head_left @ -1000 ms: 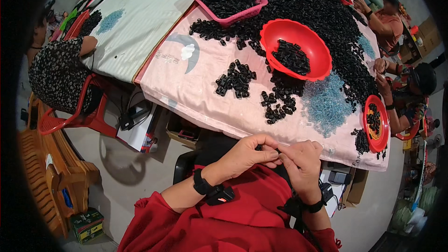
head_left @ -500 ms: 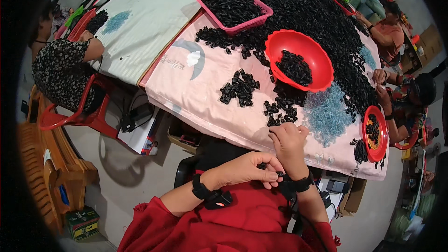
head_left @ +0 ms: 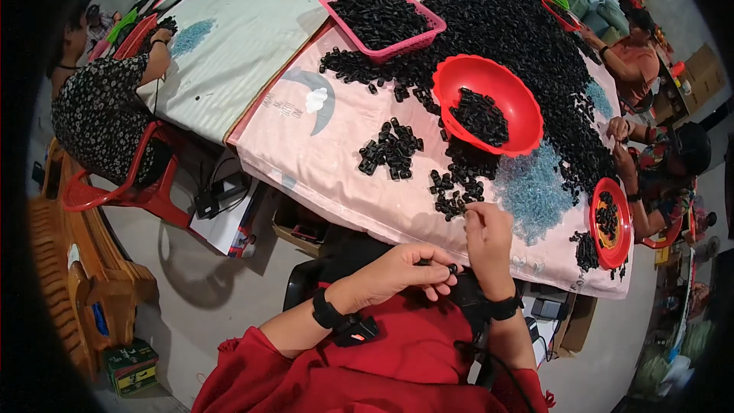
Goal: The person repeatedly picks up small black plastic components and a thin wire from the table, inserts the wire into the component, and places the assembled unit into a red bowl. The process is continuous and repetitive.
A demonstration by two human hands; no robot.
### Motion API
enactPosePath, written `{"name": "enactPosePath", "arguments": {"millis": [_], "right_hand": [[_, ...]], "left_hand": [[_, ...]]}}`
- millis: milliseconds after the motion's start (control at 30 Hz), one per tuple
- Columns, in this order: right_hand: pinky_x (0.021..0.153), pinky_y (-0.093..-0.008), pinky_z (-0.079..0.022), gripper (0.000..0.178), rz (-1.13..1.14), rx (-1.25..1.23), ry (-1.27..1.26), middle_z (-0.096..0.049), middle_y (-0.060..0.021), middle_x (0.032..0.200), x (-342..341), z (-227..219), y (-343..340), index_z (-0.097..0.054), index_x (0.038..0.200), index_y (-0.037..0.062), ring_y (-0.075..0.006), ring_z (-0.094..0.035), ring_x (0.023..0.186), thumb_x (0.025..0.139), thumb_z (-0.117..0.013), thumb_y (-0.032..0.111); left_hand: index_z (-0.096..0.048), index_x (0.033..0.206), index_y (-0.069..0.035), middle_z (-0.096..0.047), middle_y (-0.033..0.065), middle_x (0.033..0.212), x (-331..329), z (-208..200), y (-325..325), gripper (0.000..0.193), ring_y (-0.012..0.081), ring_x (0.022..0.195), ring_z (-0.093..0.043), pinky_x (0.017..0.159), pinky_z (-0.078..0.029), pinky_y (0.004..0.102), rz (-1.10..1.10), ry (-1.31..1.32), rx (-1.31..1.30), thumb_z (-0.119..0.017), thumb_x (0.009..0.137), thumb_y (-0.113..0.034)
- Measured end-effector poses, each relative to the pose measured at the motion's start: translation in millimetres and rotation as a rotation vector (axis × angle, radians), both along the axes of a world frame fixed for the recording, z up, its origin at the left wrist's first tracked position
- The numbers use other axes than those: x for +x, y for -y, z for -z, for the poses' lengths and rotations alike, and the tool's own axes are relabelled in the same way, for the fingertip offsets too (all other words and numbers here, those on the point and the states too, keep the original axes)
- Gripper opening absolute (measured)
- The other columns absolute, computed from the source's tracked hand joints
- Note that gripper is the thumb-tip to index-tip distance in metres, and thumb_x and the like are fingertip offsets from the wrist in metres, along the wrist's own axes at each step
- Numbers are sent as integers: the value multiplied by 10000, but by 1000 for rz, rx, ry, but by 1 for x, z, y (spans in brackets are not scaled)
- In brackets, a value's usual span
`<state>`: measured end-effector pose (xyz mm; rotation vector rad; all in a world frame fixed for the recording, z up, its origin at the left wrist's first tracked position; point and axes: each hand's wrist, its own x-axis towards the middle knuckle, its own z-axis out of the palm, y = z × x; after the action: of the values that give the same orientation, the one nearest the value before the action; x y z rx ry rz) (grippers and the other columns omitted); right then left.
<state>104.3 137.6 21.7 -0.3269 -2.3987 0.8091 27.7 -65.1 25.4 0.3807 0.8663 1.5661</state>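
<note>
My left hand (head_left: pixel 409 274) is closed over my lap, just off the table's near edge. Between its thumb and forefinger is a small black plastic piece (head_left: pixel 453 268), and another dark piece shows in the palm. Just right of it, over the table edge, my right hand (head_left: pixel 491 241) has its fingers curled together; what they hold, if anything, is hidden. Beyond its fingertips lies a small pile of black plastic pieces (head_left: pixel 453 197). To its right is a heap of tiny clear bluish pieces (head_left: pixel 535 199). Another cluster of black pieces (head_left: pixel 390 151) lies farther left.
A red bowl (head_left: pixel 522 103) and a pink basket (head_left: pixel 336 11) hold more black pieces, beside a large black heap (head_left: pixel 497 19). At right stands a red oval tray (head_left: pixel 627 222). Other people sit around the table, one on a red chair (head_left: pixel 145 191) at left.
My right hand has shifted slightly right, its fingers more curled in. My left hand has lifted slightly, still gripping the black piece. The person at left has reached an arm farther forward.
</note>
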Motion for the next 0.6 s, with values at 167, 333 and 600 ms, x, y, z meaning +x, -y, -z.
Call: {"name": "enactPosePath", "arguments": {"millis": [167,333,600], "right_hand": [[717,-248,-472,109,-18,-645,84,-701,-17,906,26,-30,9,-729,1127,12,-79,-610,862,1043,-664,34],[727,-216,-492,166,-110,-958,135,-690,-33,1042,51,-53,18,-727,1201,-9,-65,-613,853,1062,-651,44],[725,-223,-511,194,-92,-941,177,-660,-43,1078,73,-64,27,-710,1242,-23,-76,-617,819,1076,-630,37]], "left_hand": [[-687,1311,-1,-744,103,1112,-1,4,-1,289,116,886,-726,654,-557,210,-57,-3,-15,-679,1081,-176],[-691,1284,-2,-743,97,1095,0,5,-2,259,110,878,-720,655,-558,209,-61,30,13,-682,1069,-145],[-682,1292,-19,-728,82,1067,2,6,-4,303,96,870,-678,647,-530,206,-40,39,1,-710,1058,-209]]}}
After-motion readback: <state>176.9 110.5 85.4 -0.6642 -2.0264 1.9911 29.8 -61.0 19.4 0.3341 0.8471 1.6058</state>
